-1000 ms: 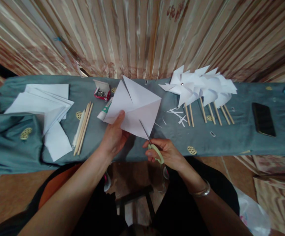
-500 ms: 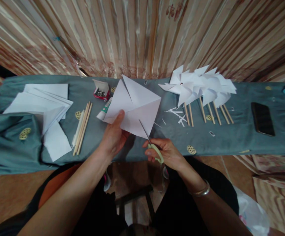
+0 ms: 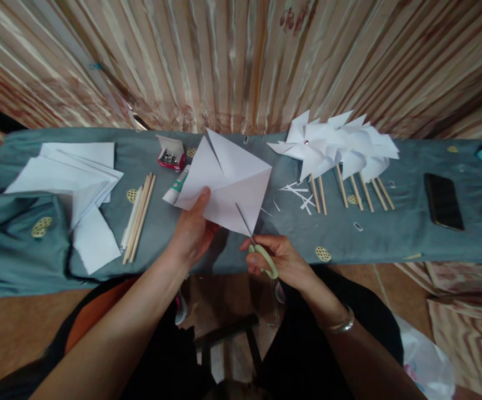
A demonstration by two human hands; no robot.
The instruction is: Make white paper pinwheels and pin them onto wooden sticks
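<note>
We see the left hand (image 3: pixel 193 233) closed on a folded white sheet (image 3: pixel 228 178). Its thumb is pressed flat on the near face and its fingers are tucked behind, so the sheet is lifted off the cloth and tilted toward us, just above the near edge of the table (image 3: pixel 391 239). A slit already runs in from the sheet's top corner.

The right hand (image 3: pixel 280 258) is wrapped around the pale green handles of the scissors (image 3: pixel 254 241), with fingers through the loops. The thin blades point up and to the left, and their tip meets the lower edge of the sheet. The blades look nearly closed, though they are too thin for us to be sure. A bangle (image 3: pixel 341 325) sits on that wrist.

On the grey-green cloth to the left we see a loose pile of paper (image 3: pixel 70 178). A bundle of wooden sticks (image 3: pixel 139 216) lies beside it. Further in, a glue tube (image 3: pixel 177 186) pokes out from behind the held sheet, near a small open box of pins (image 3: pixel 170 154).

To the right a row of finished pinwheels (image 3: pixel 332 147) lies with its sticks pointing toward us, and paper scraps (image 3: pixel 301 195) lie just beside them. A dark phone (image 3: pixel 444 201) rests well apart, further right. A striped curtain (image 3: pixel 241 55) hangs behind the table.
</note>
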